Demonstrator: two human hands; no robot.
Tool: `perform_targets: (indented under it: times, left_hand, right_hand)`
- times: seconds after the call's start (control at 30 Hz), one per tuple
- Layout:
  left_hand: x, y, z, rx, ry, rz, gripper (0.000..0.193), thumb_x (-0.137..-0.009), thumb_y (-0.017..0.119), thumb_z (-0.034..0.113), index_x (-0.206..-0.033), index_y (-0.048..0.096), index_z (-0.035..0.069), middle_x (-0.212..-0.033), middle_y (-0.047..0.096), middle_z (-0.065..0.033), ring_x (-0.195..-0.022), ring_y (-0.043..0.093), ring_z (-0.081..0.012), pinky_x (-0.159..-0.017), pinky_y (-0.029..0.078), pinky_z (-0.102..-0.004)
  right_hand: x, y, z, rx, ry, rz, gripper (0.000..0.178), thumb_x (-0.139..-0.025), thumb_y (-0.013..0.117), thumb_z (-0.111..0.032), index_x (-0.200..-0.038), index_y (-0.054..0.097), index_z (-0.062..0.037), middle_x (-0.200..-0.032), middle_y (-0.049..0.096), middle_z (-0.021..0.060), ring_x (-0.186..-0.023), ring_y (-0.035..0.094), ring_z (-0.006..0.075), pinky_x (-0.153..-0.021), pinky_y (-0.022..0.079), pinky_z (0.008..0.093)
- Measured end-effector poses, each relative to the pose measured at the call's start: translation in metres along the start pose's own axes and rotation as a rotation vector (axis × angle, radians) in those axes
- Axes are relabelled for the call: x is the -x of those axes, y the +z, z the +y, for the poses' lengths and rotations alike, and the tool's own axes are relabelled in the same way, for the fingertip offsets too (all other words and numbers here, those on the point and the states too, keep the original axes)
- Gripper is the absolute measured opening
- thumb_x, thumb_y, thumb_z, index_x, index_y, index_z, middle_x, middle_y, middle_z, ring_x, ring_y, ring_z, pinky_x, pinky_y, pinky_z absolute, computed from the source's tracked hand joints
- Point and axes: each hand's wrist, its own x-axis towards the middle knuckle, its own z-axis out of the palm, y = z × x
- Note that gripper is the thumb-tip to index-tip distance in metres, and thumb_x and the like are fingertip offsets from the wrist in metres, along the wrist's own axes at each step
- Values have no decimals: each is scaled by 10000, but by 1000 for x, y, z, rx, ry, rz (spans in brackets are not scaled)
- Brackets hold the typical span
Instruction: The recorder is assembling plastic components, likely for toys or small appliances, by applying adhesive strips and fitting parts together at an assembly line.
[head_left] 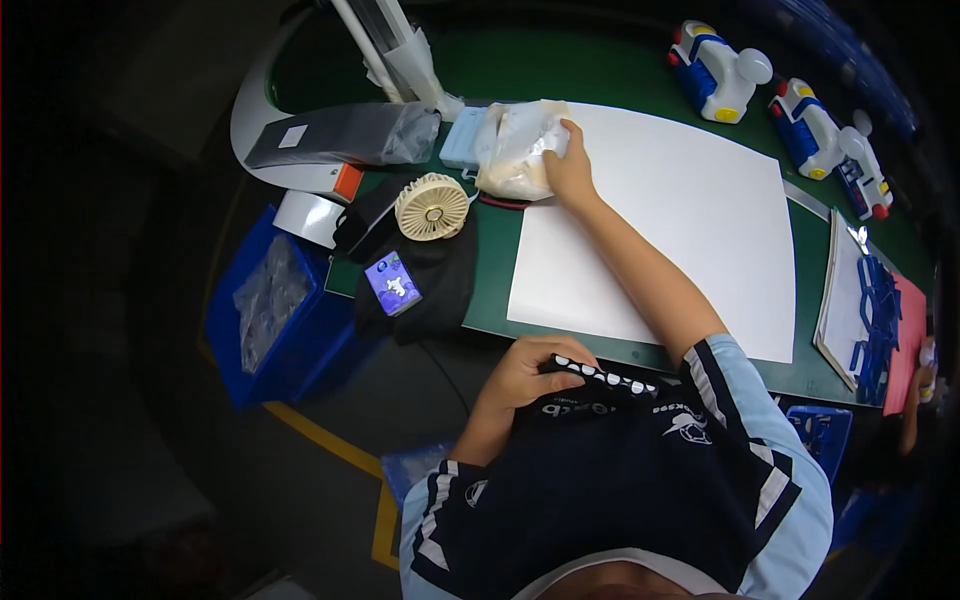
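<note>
My right hand (571, 170) reaches across the table, fingers curled round the right side of a whitish, crinkled plastic bag (515, 150). What is in the bag is hard to make out. Close to my body, my left hand (525, 375) is closed on a black strip with white dots (602, 376). The strip lies against my dark shirt, so its full shape is hidden. Left of the bag is a light blue box-like thing (461, 139). A cream handheld fan (433, 208) and a purple tissue pack (393, 284) rest on a black cloth bag (437, 285).
A large white sheet (680, 220) covers much of the green table (560, 62). Several white-and-blue toy-like devices (717, 85) stand at the far right. Blue glasses frames (877, 300) lie beside papers. A blue bin (232, 345) with plastic bags stands at the left.
</note>
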Motion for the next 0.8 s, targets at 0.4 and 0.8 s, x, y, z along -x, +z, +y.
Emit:
perform_targets:
  times: [0.4, 0.8]
  left_hand:
    - [-5, 6, 23, 34, 43, -135, 166, -708, 667, 60, -805, 632, -70, -847, 632, -177, -780, 621, -251, -695, 479, -295]
    - [-86, 63, 24, -113, 75, -132, 417, -744, 676, 359, -704, 618, -52, -638, 606, -192, -518, 601, -231, -475, 478, -269]
  right_hand:
    - [143, -200, -59, -11, 240, -870, 261, -865, 433, -158, -963, 570, 42, -751, 612, 100, -609, 573, 136, -553, 480, 248]
    - [719, -433, 167, 788, 1266, -719, 260, -774, 549, -228, -846, 641, 4, -898, 625, 203, -842, 618, 324, -740, 491, 389]
